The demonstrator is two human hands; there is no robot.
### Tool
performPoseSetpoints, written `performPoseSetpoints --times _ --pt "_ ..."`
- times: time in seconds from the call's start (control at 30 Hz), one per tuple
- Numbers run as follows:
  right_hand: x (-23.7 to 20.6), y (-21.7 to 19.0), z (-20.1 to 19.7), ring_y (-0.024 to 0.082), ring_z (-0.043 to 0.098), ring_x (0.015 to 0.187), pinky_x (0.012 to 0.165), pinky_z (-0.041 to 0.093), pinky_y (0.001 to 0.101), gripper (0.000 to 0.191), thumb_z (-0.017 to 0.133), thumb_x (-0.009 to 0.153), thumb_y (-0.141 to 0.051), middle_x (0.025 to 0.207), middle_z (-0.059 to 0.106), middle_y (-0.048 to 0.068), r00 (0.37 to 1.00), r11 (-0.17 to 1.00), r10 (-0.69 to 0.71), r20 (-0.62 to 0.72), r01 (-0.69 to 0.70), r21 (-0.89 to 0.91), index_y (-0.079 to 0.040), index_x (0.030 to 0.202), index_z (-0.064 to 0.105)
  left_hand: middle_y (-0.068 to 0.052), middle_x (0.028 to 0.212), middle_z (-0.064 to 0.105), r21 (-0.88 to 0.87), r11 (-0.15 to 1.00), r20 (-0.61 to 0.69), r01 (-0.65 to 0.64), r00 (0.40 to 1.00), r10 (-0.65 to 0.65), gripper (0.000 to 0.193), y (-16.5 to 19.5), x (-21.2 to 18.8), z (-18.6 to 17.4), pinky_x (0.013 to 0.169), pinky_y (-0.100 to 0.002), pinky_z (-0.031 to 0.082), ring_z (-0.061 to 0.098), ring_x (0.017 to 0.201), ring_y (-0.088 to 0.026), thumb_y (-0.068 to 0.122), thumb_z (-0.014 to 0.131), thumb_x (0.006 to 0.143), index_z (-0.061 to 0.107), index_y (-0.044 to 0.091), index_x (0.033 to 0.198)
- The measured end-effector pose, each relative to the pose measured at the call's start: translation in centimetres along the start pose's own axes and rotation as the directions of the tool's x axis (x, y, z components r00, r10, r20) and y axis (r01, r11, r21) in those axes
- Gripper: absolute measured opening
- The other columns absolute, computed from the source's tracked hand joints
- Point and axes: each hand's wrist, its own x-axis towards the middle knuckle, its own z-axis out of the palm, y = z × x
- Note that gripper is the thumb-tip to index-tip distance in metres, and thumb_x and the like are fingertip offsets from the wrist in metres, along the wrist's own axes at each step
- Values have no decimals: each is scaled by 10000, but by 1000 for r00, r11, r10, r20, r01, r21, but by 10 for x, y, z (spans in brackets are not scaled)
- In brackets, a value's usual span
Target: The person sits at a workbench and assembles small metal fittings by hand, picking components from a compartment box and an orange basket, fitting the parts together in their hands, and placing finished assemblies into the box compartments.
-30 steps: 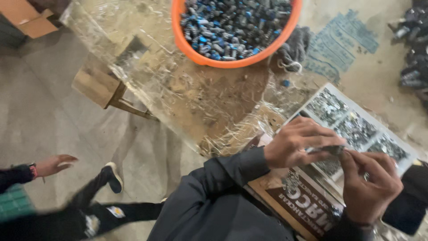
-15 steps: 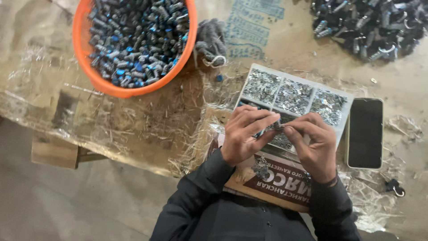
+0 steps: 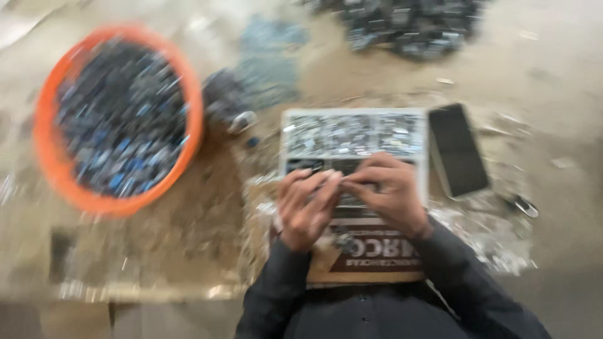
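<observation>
Left hand and right hand meet fingertip to fingertip — over a sectioned tray

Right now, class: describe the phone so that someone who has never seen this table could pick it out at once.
Start at the big orange basin on the left, then cross to the printed carton under the two hands. The phone lies flat just right of that carton. It is the only smooth black slab; everything around it is small loose parts.

An orange tub (full of small parts) and a dark phone.
</observation>
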Motion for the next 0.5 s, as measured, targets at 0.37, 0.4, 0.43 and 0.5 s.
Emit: performPoseSetpoints --times 0.37,0.4,0.43,0.5 --pt "-6 7 -23 125 602 797 698 475 277 185 861 839 -108 902 644 41 958 759 149 245 -269 593 -28 978 766 -113 1112 721 -335 916 -15 220 971 -238 404 16 -13 15 860 -348 588 703 977 -252 10 896 760 722 35 1123" --pt "-5 5 -23 137 613 811 712 485 283 194 855 844 -108 907 646 45 964 761 152 221 -256 596 -28 995 761 -116 1120 721 -353 904 -4 241 966 -259 410 15 -13 15 850 -340 588 704 960 -238 20 897 758 721 33 1128" --pt "-3 3 -22 174 621 831 720 496 306 196 845 833 -132 903 645 53 994 929 70 86 -97 357 -43 985 759 -119 1121 722 -325 903 0 281 955 -298 417 15 -13 16 824 -335 584 698 929 -231 18 895 756 727 33 1136" --pt "-1 -3 -19 250 636 869 737 518 353 202 827 810 -180 896 644 69 979 956 -184 -82 159 -247 -72 965 756 -124 1122 723 -274 888 7 369 924 -382 430 16 -11 18 770 -325 577 686 867 -219 12 892 751 739 35 1153"
